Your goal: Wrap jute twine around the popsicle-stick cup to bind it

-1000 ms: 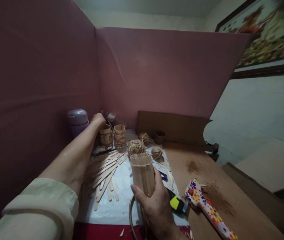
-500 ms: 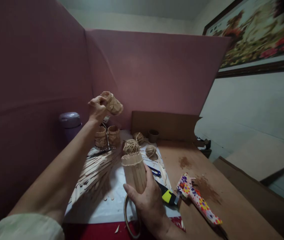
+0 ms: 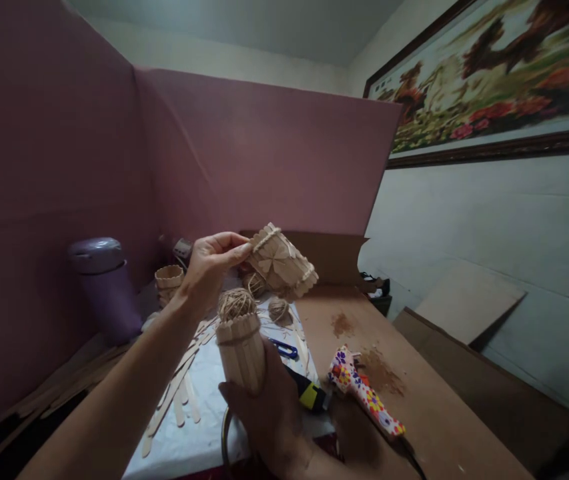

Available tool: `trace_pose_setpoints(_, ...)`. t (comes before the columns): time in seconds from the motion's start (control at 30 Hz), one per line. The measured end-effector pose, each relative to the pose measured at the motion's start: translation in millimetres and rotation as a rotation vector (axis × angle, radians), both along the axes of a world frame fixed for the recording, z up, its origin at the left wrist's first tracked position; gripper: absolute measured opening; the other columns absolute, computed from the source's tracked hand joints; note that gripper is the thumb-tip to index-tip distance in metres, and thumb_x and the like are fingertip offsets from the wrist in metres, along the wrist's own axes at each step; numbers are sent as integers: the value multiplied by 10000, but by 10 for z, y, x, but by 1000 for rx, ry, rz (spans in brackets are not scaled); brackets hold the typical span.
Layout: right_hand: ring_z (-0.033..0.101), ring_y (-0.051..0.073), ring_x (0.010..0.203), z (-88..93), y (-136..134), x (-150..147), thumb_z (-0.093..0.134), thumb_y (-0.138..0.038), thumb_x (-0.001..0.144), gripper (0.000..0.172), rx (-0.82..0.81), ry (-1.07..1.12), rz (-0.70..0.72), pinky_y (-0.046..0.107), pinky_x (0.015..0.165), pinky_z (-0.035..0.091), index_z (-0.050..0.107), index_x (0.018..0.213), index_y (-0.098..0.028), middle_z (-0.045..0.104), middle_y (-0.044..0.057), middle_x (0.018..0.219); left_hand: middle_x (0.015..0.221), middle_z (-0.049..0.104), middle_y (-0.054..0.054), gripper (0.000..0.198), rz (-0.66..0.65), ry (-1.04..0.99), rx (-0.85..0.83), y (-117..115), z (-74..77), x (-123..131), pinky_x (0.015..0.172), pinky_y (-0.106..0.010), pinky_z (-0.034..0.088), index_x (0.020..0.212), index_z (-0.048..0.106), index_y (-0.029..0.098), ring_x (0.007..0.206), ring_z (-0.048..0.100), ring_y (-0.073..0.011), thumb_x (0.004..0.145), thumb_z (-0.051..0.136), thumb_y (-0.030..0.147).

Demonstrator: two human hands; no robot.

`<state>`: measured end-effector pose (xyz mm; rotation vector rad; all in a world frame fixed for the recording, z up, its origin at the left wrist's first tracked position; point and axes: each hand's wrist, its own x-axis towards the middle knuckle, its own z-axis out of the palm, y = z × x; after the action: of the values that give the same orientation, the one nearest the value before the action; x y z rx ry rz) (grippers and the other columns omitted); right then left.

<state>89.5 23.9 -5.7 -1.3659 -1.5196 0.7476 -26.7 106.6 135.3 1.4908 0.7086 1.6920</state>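
Head view: flower cup (image 3: 275,261) in left hand (image 3: 213,263) has been brought near plain cup (image 3: 241,353) in right hand (image 3: 275,408). Both grips are thus filled.

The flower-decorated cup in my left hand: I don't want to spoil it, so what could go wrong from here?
The left hand pinches the tilted flower-decorated cup near its rim, so it might slip.

The right hand, holding the plain cup, is close to the black-and-yellow tool and could nudge it.

The flower-patterned glue gun lies on the table; if it is hot, which I cannot tell, it might burn a passing hand.
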Motion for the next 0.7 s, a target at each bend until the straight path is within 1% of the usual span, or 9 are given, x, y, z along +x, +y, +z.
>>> trace_pose_setpoints(0.1,659,265,870,21,7,2,730,-306,588,696,21,11,16,374,778,537,535,1251,-216,708,48,980,612,670,1,98,-33,17,13,-67,-61,55,522,-163,437,706,750,158,541,553,-68,663,782,240)
trace_pose_setpoints(0.2,670,268,874,12,28,-3,743,-302,562,771,32,12,8,363,771,546,509,1290,-208,715,53,985,678,698,-10,122,-104,40,1,-125,-103,109,573,-170,468,763,764,170,604,591,-84,664,794,236)
trace_pose_setpoints(0.27,678,290,907,7,41,-8,749,-319,549,820,18,-6,-10,381,790,551,493,1318,-200,719,70,1010,773,722,-18,108,-157,29,22,-147,-133,141,650,-185,501,767,764,187,700,630,-106,667,795,212)
trace_pose_setpoints(0.33,682,314,932,8,53,-13,749,-342,543,840,-10,-36,-22,407,803,553,491,1329,-198,724,84,1017,865,733,-25,81,-194,26,84,-151,-168,166,741,-199,515,752,760,201,818,651,-128,680,785,174)
trace_pose_setpoints(0.4,690,317,921,9,64,-17,749,-355,537,845,-28,-50,-18,408,791,561,496,1328,-203,729,83,1002,943,733,-32,80,-213,53,160,-144,-207,186,804,-218,513,770,758,215,911,651,-147,721,753,152)
trace_pose_setpoints(0.5,700,309,894,-2,82,-30,756,-370,518,859,-9,-42,-33,407,766,575,501,1323,-209,730,68,980,1023,719,-53,95,-223,116,254,-135,-251,213,831,-268,521,821,751,226,984,644,-181,782,702,156)
trace_pose_setpoints(0.6,705,333,851,-11,90,-52,756,-361,509,850,35,-54,-59,456,737,586,512,1306,-197,733,67,933,1017,715,-74,85,-195,179,376,-142,-259,240,845,-330,530,824,744,219,1004,645,-219,784,697,160)
trace_pose_setpoints(0.7,702,352,827,-3,81,-69,768,-336,494,830,53,-52,-60,494,732,588,534,1279,-200,737,77,923,931,723,-78,93,-124,258,544,-159,-234,258,845,-370,536,822,732,215,992,651,-238,791,683,142)
